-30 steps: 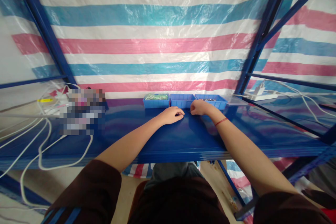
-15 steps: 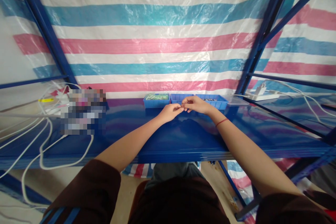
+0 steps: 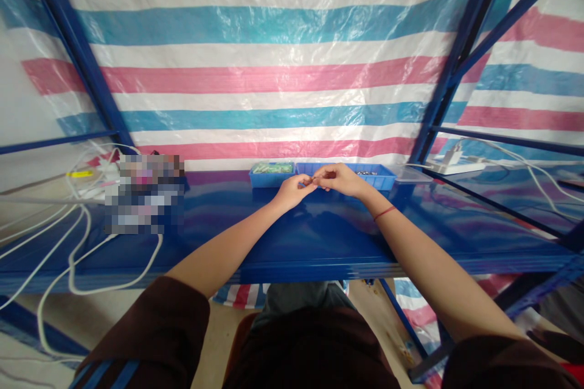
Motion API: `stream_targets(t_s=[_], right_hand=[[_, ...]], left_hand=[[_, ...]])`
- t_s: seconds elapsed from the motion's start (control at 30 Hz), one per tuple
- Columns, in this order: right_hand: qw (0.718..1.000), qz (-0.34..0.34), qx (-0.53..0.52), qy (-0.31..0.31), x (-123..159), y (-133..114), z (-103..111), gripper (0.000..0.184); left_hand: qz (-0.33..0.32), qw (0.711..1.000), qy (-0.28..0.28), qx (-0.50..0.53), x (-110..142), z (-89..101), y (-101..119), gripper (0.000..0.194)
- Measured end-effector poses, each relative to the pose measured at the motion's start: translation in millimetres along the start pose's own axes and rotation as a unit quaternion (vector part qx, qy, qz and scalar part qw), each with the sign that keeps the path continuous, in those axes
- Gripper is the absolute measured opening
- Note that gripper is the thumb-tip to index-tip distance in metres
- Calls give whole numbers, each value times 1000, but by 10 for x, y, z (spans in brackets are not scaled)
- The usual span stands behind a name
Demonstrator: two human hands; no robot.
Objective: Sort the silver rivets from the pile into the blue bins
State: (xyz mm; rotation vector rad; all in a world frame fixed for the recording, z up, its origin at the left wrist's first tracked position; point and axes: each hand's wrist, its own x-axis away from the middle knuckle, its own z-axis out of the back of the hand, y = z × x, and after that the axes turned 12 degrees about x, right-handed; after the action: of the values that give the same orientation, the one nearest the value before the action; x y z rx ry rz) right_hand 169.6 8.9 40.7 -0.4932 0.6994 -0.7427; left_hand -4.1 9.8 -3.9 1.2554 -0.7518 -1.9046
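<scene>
My left hand [image 3: 294, 190] and my right hand [image 3: 336, 180] meet fingertip to fingertip above the blue table [image 3: 319, 237]. Both are closed in a pinch. Whatever lies between the fingers is too small and too covered to name. Behind the left hand stands a blue bin [image 3: 272, 179] with green and white small pieces in it. The middle blue bin [image 3: 305, 168] is partly covered by my right hand. To its right, another blue bin [image 3: 381, 180] holds small shiny metal pieces.
At the left, white cables [image 3: 84, 243] run over the table beside a blurred-out pile [image 3: 146, 194]. A clear plastic sheet or lid [image 3: 413, 175] lies right of the bins. Farther right is a white power strip [image 3: 458, 164]. Blue metal posts [image 3: 449, 85] frame the striped sheet [image 3: 274, 79].
Both hands have shifted slightly left, with the fingertips still together. The left thumb and forefinger now form a rounder pinch. The bins have stayed in place.
</scene>
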Motion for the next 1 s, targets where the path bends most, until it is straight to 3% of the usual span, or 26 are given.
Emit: stream_targets(t_s=[0.27, 0.43, 0.53, 0.63, 0.77, 0.87, 1.0], right_hand=[[996, 19, 87, 21, -17, 74, 28, 25], [990, 10, 140, -8, -21, 120, 22, 31], [977, -13, 208, 36, -31, 168, 72, 32], [934, -79, 319, 137, -33, 246, 183, 29], [857, -226, 394, 244, 8, 349, 328, 30], [812, -328, 397, 277, 71, 399, 389, 34], [782, -394, 391, 283, 140, 444, 431, 44]], left_hand=[[-62, 990, 99, -82, -7, 38, 29, 18], [-56, 991, 96, -73, -12, 27, 31, 23], [-26, 994, 73, -76, 1, 14, 5, 28], [-36, 992, 24, -120, 28, 15, -10, 34], [-83, 974, -52, -202, 56, 18, 22, 26], [-91, 958, -64, -263, 66, 16, 51, 27], [-85, 952, -80, -282, 85, 19, 52, 25]])
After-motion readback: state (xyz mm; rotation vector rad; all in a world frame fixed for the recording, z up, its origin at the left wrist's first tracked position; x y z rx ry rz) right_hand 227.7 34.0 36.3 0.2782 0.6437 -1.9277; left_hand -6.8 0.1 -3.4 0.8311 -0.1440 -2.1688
